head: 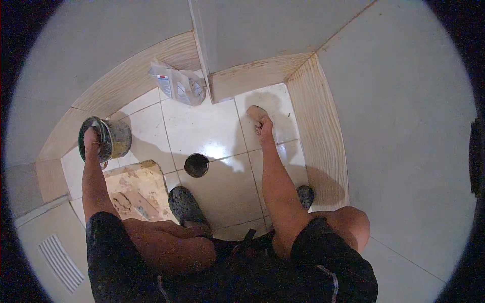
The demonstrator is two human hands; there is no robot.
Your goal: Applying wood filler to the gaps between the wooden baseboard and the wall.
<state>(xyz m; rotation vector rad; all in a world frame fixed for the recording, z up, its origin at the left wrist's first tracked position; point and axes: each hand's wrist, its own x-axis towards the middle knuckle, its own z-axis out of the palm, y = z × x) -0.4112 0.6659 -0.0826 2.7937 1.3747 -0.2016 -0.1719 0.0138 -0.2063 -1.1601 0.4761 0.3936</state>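
Note:
On the left, my left hand [91, 138] reaches into the mouth of a stained plastic bucket [120, 138], which appears tipped towards me. The fingers are hidden inside it, so their grip does not show. My right hand [266, 125] is closed on the near end of a flat tan pad [256, 112], possibly a sponge. That pad is over the pale floor tiles [201, 125], close to the right-hand corner. A round dark container [196, 165] is on the floor between my arms.
A crumpled clear plastic bag [180, 85] stands by the wall's edge. Wood-patterned skirting tiles [320, 125] line the walls. A dirty tan sheet [140, 176] with scraps on it lies beside my left shoe [185, 204]. A striped grille [61, 264] is at lower left.

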